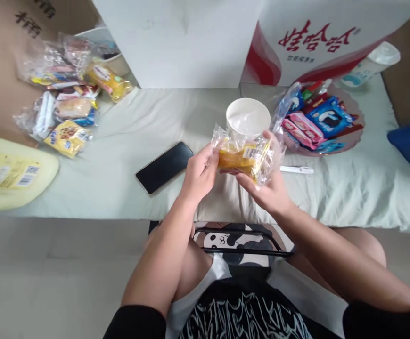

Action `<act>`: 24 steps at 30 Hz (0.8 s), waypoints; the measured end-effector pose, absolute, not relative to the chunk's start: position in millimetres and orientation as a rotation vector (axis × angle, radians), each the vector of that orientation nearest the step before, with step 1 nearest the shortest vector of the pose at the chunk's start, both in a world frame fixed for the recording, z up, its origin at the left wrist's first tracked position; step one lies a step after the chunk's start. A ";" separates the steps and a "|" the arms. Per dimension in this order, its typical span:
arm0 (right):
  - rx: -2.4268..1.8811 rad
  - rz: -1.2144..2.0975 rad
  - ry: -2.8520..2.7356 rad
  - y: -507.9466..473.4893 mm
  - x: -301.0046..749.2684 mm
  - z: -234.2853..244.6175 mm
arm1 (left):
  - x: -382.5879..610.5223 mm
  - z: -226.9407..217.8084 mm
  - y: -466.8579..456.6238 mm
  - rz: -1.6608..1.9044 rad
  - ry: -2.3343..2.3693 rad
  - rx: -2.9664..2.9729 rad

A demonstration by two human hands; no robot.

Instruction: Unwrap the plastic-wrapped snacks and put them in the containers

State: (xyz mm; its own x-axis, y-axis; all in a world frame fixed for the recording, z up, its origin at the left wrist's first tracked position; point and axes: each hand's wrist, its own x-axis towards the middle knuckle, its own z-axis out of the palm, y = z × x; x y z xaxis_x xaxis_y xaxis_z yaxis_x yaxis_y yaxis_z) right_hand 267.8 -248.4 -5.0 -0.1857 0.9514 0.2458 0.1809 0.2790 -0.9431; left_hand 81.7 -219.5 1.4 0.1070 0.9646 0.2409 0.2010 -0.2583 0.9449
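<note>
Between my two hands is a clear plastic snack package [238,160] with yellow print and a barcode; what is inside cannot be made out. My left hand [202,172] pinches its left end, and my right hand [266,186] grips the right end from below and behind. Just beyond the package stands a white paper cup [248,117], partly hidden by it. A black phone [164,167] lies flat to the left of my left hand. By my right wrist is a white pen [299,170], one end covered by the hand.
Several wrapped snacks [76,108] lie in a pile at the left, near a tipped white tub [122,61]. A clear bowl [358,110] of packets stands at the right. White boxes [187,47] line the back; a yellow bottle [31,174] lies at the left edge.
</note>
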 end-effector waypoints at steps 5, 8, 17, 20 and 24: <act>-1.233 0.680 -1.730 -296.9 316.0 -26.9 | 115.2 -11.3 -227.5 0.948 1.069 1.957; -1.236 0.550 -1.876 -314.5 334.4 -37.4 | 133.5 -24.5 -230.1 0.864 1.031 2.095; -1.120 0.360 -1.909 -317.5 362.4 -23.9 | 144.0 -36.4 -226.0 0.912 0.987 2.230; -1.046 0.301 -1.974 -311.7 365.7 -18.9 | 146.9 -36.9 -225.7 0.945 0.930 2.240; -0.915 0.324 -2.109 -301.7 367.6 -14.8 | 150.4 -34.5 -228.4 1.015 0.845 2.197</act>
State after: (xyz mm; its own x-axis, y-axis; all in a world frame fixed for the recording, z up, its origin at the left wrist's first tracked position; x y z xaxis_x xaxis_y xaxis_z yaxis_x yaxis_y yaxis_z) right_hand 367.6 -301.7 -14.8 -0.4212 0.7045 0.5711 0.5003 0.7058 -0.5016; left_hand 150.4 -228.4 -34.5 0.5118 0.7358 0.4435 0.3028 -0.6376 0.7084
